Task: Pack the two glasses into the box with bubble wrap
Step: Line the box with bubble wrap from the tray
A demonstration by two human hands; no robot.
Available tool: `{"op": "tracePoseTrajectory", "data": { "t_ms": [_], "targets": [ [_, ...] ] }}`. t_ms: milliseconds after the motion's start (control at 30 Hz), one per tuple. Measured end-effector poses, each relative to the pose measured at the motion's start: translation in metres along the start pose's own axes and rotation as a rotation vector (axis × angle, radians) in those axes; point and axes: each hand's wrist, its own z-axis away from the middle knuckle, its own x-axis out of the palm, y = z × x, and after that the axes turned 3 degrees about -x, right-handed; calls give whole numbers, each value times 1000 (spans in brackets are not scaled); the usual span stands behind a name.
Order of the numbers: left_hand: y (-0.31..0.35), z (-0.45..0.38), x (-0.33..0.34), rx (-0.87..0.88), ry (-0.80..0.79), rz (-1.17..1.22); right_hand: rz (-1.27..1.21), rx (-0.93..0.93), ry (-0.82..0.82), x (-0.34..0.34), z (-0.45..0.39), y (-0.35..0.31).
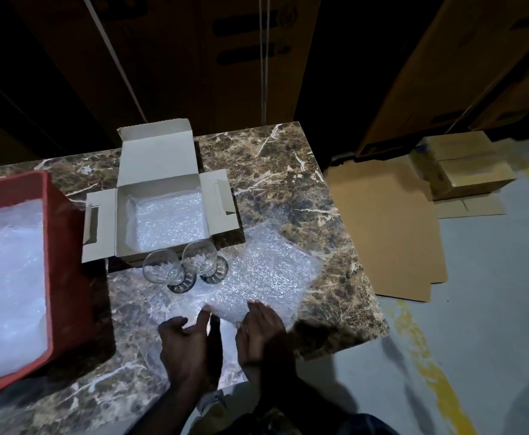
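Head view, nearest first: both forearms reach up from the bottom edge onto the marble table [288, 171]. The left hand [188, 337] lies palm down, fingers spread and relaxed, fingertips on the near edge of a bubble wrap sheet [266, 274]. The right hand [261, 331] lies flat beside it, fingers straight, pressing the same sheet. Just beyond, left of the sheet, two glasses [181, 265] stand side by side. Farther still sits the open box [163, 211], lined with bubble wrap. At left, a red crate [65, 262] holds more wrap.

We see bare left hand [185, 342] and right hand [261, 335], forearms unsleeved; no rings, no gloves.
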Motion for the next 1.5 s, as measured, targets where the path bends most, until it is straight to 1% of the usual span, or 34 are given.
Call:
{"op": "tracePoseTrajectory", "data": {
  "t_ms": [100, 133, 167, 200, 300, 367, 400, 467, 533, 600, 667, 733, 800, 900, 933, 967, 1033, 1067, 1100, 1133, 1200, 1267, 1367, 1500],
  "targets": [
    [-4, -8, -3, -199, -218, 276, -94, 56, -9, 15, 4, -15],
    [-6, -13, -5, -253, -256, 320, -124, 60, -14, 20, 5, -19],
    [-11, -19, -7, -271, -272, 295, -138, 58, -3, 22, 7, -24],
    [-15, -26, -10, -250, -266, 223, -139, 41, 18, 22, 6, -28],
    [-17, -49, -28, -17, -227, -120, -131, -71, 64, 17, -3, -30],
    [-16, -64, -40, 117, -291, -267, -59, -200, 55, 23, -12, -24],
    [-13, -67, -45, 169, -322, -312, -4, -258, 26, 30, -17, -20],
    [-11, -78, -52, 306, -343, -423, 122, -307, -98, 48, -26, -14],
    [-10, -89, -57, 447, -321, -564, 224, -318, -227, 63, -29, -8],
    [-13, -101, -61, 511, -293, -642, 272, -343, -284, 69, -30, 1],
    [-18, -107, -62, 578, -263, -675, 304, -390, -289, 65, -30, 12],
    [-21, -108, -60, 622, -229, -702, 333, -390, -287, 57, -32, 25],
    [-25, -107, -57, 634, -202, -692, 367, -317, -269, 49, -35, 42],
    [-29, -97, -54, 599, -144, -607, 391, -190, -251, 36, -35, 62],
    [-32, -91, -53, 639, -97, -578, 388, -181, -250, 33, -34, 65],
    [-35, -85, -52, 722, -29, -574, 384, -180, -257, 31, -33, 65],
    [-40, -66, -46, 951, 88, -630, 383, -170, -287, 32, -32, 63],
    [-44, -58, -40, 1049, 78, -656, 385, -160, -296, 33, -32, 61],
    [-48, -51, -31, 1116, 17, -668, 384, -147, -299, 34, -32, 60],
    [-53, -48, -22, 1142, -61, -679, 380, -138, -293, 34, -33, 60],
    [-68, -50, -4, 1082, -193, -722, 368, -147, -274, 34, -33, 61],
    [-78, -57, 4, 1020, -227, -809, 362, -190, -270, 33, -32, 64],
    [-83, -65, -1, 1007, -197, -955, 355, -202, -229, 25, -30, 74],
    [-86, -74, -21, 860, -89, -973, 343, -162, -152, 15, -23, 90]
  ]
}}
